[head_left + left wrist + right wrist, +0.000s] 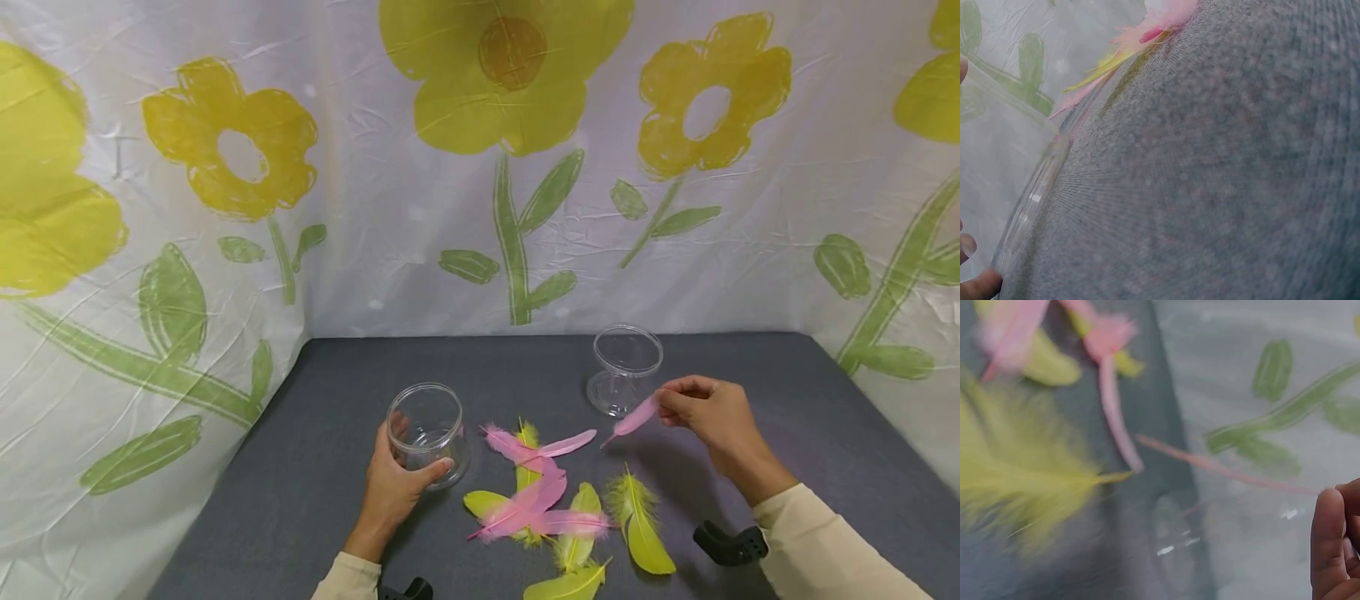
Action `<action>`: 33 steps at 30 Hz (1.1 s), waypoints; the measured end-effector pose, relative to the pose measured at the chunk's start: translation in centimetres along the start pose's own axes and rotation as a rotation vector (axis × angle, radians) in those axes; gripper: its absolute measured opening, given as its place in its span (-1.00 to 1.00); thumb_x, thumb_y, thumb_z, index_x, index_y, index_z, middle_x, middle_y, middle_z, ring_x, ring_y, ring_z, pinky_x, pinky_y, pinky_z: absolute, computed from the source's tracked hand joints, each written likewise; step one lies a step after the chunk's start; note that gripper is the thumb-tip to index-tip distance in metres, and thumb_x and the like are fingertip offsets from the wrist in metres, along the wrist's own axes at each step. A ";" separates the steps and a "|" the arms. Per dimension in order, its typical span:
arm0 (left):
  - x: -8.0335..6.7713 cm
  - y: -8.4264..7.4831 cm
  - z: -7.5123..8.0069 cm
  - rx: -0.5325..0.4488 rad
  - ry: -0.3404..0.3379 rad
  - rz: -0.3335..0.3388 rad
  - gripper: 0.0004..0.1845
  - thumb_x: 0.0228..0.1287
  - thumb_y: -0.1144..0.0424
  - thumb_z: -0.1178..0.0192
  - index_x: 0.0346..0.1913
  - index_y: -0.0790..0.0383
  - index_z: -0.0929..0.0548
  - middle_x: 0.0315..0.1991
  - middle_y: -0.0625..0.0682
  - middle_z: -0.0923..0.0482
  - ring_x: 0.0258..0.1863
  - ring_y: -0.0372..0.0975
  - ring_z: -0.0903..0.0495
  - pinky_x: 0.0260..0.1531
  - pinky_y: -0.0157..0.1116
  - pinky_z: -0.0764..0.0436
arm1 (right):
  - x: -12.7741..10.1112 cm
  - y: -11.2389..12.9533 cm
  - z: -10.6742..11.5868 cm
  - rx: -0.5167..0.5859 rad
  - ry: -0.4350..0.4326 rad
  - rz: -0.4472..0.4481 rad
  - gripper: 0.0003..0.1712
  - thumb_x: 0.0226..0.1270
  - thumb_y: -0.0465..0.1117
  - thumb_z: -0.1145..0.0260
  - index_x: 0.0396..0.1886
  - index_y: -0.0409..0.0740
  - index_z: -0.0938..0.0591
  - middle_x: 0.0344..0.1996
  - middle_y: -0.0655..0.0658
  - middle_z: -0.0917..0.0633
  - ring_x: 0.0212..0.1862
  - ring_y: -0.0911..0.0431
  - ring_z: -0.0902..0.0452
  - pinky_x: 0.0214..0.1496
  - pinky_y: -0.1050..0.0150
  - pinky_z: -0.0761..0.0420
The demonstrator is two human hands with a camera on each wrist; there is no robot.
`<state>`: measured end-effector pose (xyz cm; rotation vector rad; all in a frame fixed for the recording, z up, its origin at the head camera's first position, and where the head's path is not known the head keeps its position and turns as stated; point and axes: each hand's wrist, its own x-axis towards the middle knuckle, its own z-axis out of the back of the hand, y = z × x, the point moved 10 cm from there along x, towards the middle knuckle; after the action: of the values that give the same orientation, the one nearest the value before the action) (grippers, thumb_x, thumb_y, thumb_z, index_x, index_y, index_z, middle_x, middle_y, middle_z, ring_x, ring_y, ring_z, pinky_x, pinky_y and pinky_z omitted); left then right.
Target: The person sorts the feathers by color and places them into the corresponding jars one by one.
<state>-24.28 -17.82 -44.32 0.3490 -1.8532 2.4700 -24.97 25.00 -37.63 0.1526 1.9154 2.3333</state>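
On the left of the table, my left hand (393, 493) grips a clear jar (427, 446), its thumb on the near side and fingers round the far side. The left wrist view shows the jar's transparent wall (1029, 200) and a few fingertips. Over on the right, my right hand (708, 421) pinches a pink feather (636, 417) by one end between thumb and fingers. That feather hangs above the table, in front of a second clear container (628, 371). In the right wrist view the held feather (1229, 470) appears thin, almost edge-on.
Several pink feathers (528, 504) and yellow feathers (647, 537) lie loosely overlapping on the dark grey table (300, 500) between my hands. A white curtain (390, 208) with yellow flowers hangs along the back and sides.
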 end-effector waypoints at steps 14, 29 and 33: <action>0.0 0.4 0.2 0.036 -0.005 0.018 0.15 -0.19 0.16 -0.61 0.44 0.28 -0.09 0.39 0.26 -0.19 0.37 0.02 -0.18 0.30 0.06 -0.16 | 0.9 7.6 -4.4 0.204 0.091 0.107 -0.65 0.21 -0.31 -0.42 -0.18 -0.55 -0.58 -0.43 -0.14 -0.68 -0.42 0.11 -0.64 -0.30 0.27 -0.67; -0.2 0.1 0.1 0.017 0.005 -0.009 0.13 -0.15 0.19 -0.59 0.45 0.24 -0.08 0.39 0.27 -0.18 0.37 0.03 -0.17 0.31 0.06 -0.14 | 2.4 10.2 -12.1 0.321 0.074 0.053 -0.85 0.21 -0.41 -0.38 -0.25 -0.43 -0.66 -0.44 -0.16 -0.67 -0.43 0.07 -0.66 -0.25 0.19 -0.68; -0.2 0.1 0.2 0.020 0.008 -0.009 0.12 -0.13 0.16 -0.58 0.45 0.26 -0.08 0.40 0.26 -0.18 0.38 0.04 -0.16 0.31 0.08 -0.12 | 2.3 10.0 -14.4 0.372 0.071 0.041 -0.96 0.19 -0.46 -0.37 -0.35 -0.34 -0.68 -0.46 -0.18 -0.66 -0.48 0.09 -0.64 -0.29 0.22 -0.68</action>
<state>-24.05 -17.97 -44.37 0.3468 -1.8206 2.4818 -29.73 9.47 -30.62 0.1444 2.3856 2.0048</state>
